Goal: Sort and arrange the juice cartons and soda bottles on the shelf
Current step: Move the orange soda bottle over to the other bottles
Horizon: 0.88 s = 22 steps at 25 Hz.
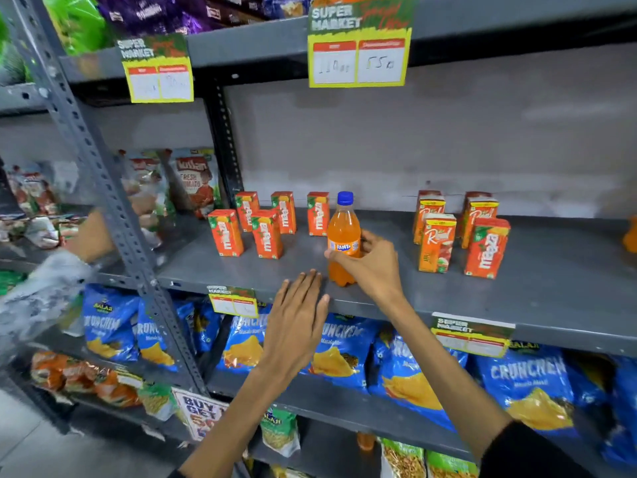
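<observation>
An orange soda bottle [343,232] with a blue cap stands upright near the front of the grey shelf [517,291]. My right hand [370,263] is wrapped around its lower half. My left hand [296,319] hovers flat with fingers spread just below the shelf's front edge, left of the bottle, holding nothing. Several orange juice cartons [265,232] stand in a loose group to the bottle's left. Another group of cartons [437,243] stands to the right, including one orange carton [486,248] at its front right.
Blue snack bags [524,377] fill the shelf below. Price tags [358,46] hang from the shelf above. A slotted grey upright [103,174] divides off a left bay with ketchup pouches [193,181]. Another person's arm [89,236] reaches in at the left. An orange object [631,236] shows at the far right edge.
</observation>
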Each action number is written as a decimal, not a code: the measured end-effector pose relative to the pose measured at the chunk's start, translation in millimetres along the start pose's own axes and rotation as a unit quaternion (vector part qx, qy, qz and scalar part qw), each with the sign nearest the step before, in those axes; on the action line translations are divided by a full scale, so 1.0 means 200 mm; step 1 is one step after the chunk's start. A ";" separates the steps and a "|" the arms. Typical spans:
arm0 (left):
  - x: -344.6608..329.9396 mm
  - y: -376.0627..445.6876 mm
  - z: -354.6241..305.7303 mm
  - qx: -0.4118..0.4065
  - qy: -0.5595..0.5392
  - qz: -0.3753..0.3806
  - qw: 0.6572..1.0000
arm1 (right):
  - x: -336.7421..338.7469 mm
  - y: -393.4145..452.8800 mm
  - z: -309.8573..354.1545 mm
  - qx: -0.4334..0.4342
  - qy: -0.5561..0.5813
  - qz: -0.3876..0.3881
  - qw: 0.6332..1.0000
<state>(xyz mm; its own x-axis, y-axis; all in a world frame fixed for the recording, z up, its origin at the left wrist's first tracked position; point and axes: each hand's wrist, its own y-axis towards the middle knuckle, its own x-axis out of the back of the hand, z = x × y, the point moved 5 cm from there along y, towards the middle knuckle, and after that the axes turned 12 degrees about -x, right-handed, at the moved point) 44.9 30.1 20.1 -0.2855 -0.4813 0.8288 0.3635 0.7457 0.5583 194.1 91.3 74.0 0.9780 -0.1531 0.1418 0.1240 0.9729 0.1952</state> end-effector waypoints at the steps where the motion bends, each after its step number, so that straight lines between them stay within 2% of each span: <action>1: 0.00 -0.01 -0.05 0.002 -0.014 -0.006 1.000 | 0.07 -0.04 0.00 0.000 0.011 0.002 1.000; 6: -0.05 0.08 -0.47 -0.015 -0.052 0.024 0.998 | 0.60 -0.18 -0.09 -0.019 0.009 -0.025 0.999; 12: -0.15 0.23 -1.01 -0.027 -0.099 0.058 0.993 | 1.38 -0.24 -0.14 -0.042 -0.025 -0.145 0.988; 15: -0.18 0.28 -1.15 -0.030 -0.100 0.055 0.993 | 1.65 -0.23 -0.13 -0.036 -0.044 -0.195 0.979; 18: -0.22 0.34 -1.34 -0.072 -0.082 0.058 0.992 | 1.90 -0.23 -0.15 -0.023 -0.057 -0.238 0.969; 22: -0.27 0.41 -1.48 -0.110 -0.070 0.075 0.989 | 2.05 -0.21 -0.20 -0.022 -0.088 -0.288 0.953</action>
<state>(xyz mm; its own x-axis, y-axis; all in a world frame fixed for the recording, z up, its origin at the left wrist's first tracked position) 351.7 -18.8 32.2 -0.3282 -0.2931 0.8980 0.5905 0.6783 0.4373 597.1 -5.3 84.5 0.7028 -0.6870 0.1845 0.6426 0.7244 0.2497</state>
